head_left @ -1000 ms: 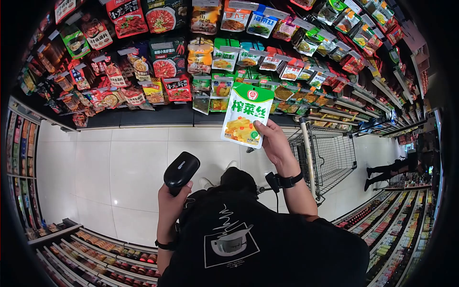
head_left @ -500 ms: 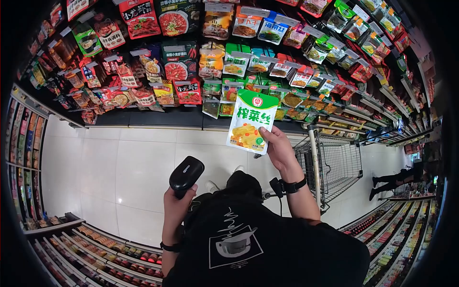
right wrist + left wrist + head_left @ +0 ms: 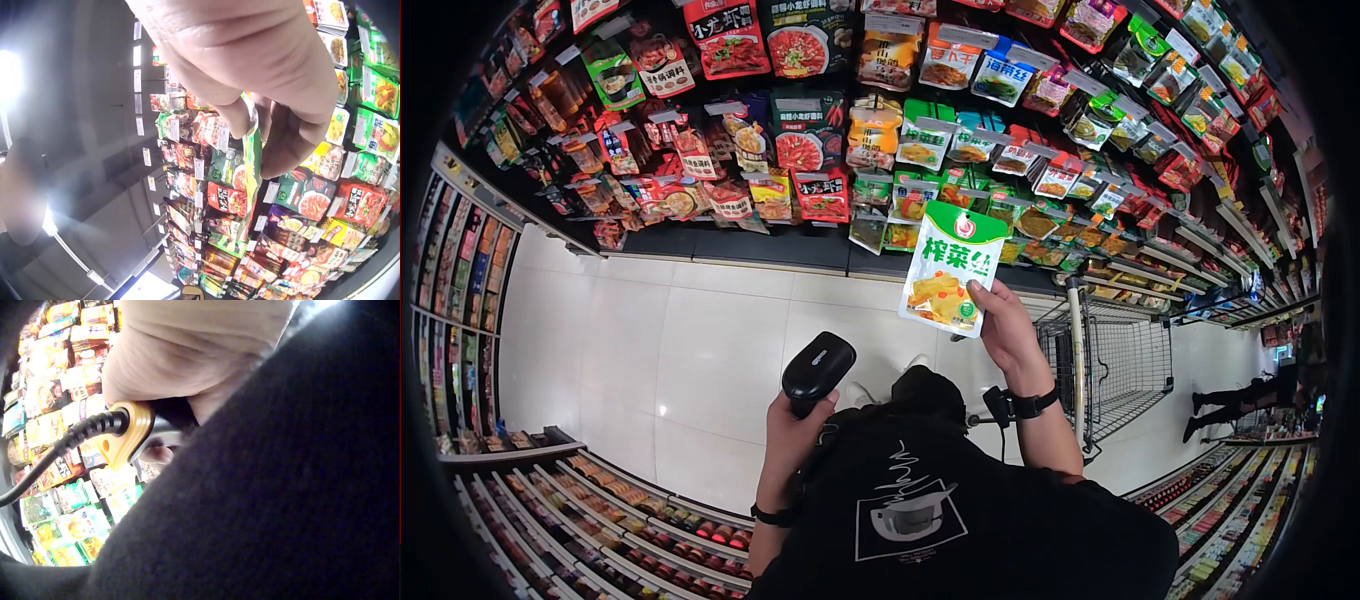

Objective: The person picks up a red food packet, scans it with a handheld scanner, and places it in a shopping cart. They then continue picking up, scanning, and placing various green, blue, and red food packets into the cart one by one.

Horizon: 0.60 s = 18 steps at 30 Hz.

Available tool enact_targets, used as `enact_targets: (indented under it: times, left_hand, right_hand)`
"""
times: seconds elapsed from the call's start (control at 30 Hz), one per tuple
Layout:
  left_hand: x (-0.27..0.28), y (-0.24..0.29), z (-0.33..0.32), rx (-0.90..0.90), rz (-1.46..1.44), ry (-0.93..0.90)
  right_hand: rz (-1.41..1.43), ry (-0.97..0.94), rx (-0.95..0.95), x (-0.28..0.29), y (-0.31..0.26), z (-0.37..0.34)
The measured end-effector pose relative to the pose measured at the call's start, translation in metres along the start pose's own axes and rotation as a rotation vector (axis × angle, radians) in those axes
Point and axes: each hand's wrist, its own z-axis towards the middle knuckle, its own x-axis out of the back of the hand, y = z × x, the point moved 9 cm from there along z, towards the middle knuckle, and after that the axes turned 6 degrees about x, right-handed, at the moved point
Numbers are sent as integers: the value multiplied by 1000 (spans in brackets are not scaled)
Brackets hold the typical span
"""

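Packet (image 3: 948,270), white with a green top, is held up in front of the hanging shelf packets (image 3: 925,140), above the pale floor (image 3: 718,340). Its lower right edge lies in the grip of the right hand (image 3: 1012,338): the thumb (image 3: 982,293) presses the printed front, the fingers are behind, and the rest extends free to the left and up. The long axis runs from the green end with the hanging hole, toward the shelves, back to the lower end nearer the person, leaning slightly right at the top. In the right wrist view it appears nearly edge-on, pinched between thumb and fingers. The left hand (image 3: 798,430) is wrapped round the handle of a black scanner (image 3: 820,366), whose broad head points toward the shelves, well apart from the packet.
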Motion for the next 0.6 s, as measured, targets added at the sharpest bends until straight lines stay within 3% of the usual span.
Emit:
enact_targets:
  times: [0.6]
  left_hand:
    - [-15, -3, -8, 5, 44, -20]
  right_hand:
    - [39, -27, -31, 1, 11, -18]
